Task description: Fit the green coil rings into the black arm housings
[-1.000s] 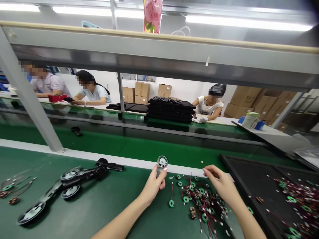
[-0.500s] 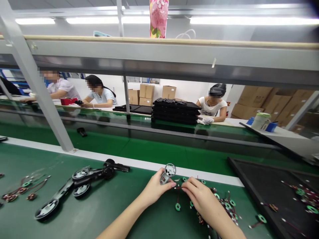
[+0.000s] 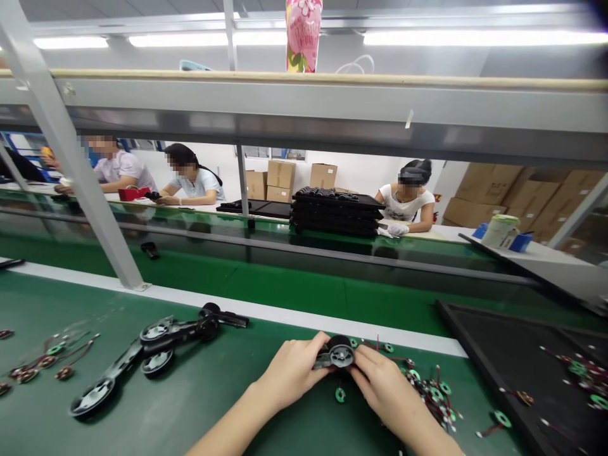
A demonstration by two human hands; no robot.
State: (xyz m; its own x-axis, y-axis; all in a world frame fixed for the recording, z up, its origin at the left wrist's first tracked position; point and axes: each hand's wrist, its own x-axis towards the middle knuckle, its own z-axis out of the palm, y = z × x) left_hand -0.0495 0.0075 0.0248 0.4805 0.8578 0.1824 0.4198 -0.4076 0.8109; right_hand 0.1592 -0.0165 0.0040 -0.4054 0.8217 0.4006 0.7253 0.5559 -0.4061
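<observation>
L hand grips the stem of a blk/grey round-headed part, held over the green bench approx. 12 o'clock from the worker. R hand has bent fingers at the part's rim, 3 o'clock side; can't tell if they're gripping. Single green ring lies at 6 o'clock of the part, wired rings heaped at 4, blk tray w/ more at 3, similar blk/grey pcs at 9.

Tube lights glare brightly overhead, the top-right corner dark
</observation>
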